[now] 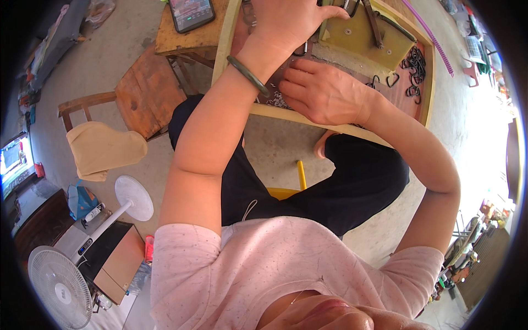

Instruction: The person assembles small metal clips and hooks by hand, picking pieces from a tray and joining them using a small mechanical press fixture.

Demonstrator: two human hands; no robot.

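My left hand (286, 19) reaches to the top edge of the view, a dark green bangle (247, 76) on its wrist. Its thumb stretches right, close to a small metal part of a yellowish-green fixture (352, 41); the other fingers are cut off. My right hand (324, 92) is closed, fingers curled down over the tray's near side; what they hold is hidden. Small silver pins (279, 100) lie scattered beside its fingertips. Between the hands lies a black carabiner-like hook (301, 50). Several black hooks (415, 71) are heaped in the tray at right, with a loose one (392, 80) nearer.
The wooden-rimmed tray (430, 82) stands before my knees. At its left are a wooden table (168, 36) with a phone (192, 14) and a wooden chair (148, 91). A purple coiled cord (434, 41) hangs at right. A white fan (60, 291) stands lower left.
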